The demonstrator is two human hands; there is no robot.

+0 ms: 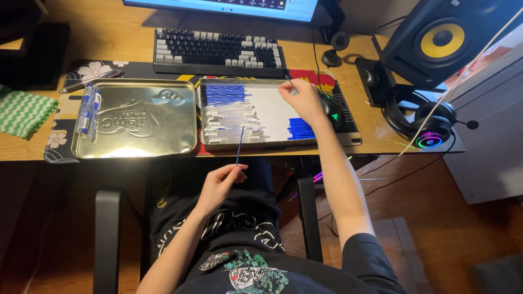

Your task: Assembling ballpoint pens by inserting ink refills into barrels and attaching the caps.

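Left hand at lower centre of frame, fingers pinched, forearm bent upward. Right hand at upper centre, arm extended, fingertips pinched.

Shallow silver metal tin lid at 9 o'clock – glossy, embossed, mirror sheen. Second silver metal tray near centre – same shine on rim, matt white sheet inside. Thin blue plastic refill in left hand – smooth, slightly glossy. Tan wooden desk – smooth, satin. Green-white zigzag cloth at far 9 o'clock – soft, woven, matt. Black speaker at 1 o'clock – matt plastic.
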